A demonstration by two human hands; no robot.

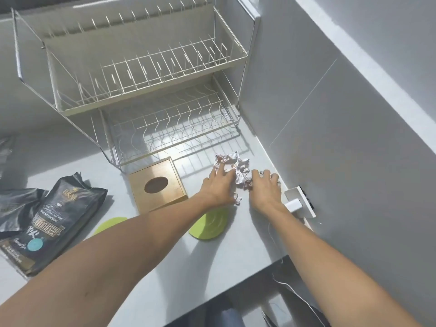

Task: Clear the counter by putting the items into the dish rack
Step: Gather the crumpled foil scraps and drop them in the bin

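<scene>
Head view shows both your arms stretched out over the pale counter [247, 244] toward its far right corner, where a crumpled wad of foil-like wrapper [232, 165] lies just in front of the dish rack [146, 74]. Your left hand [218, 185] lies palm down on the wad's left side, fingers spread and touching the crinkled material but not closed around it. Your right hand [265, 187] rests palm down on the wad's right side, fingers also spread and slack, with a small dark thing at the fingertips that you cannot make out. Neither hand has a firm hold of anything that shows.

The rack stands at the far side, a two-tier wire frame with both tiers bare. Just near of it, left of your left hand, sits a wooden tissue box [158, 184] with an oval slot. A green round mat [212, 224] lies under your left wrist, and a second green mat [111, 224] peeks out left of that forearm. Dark coffee bags [54, 223] lie at the left edge. A white wall socket with a plug [298, 204] sits on the right wall beside your right wrist
</scene>
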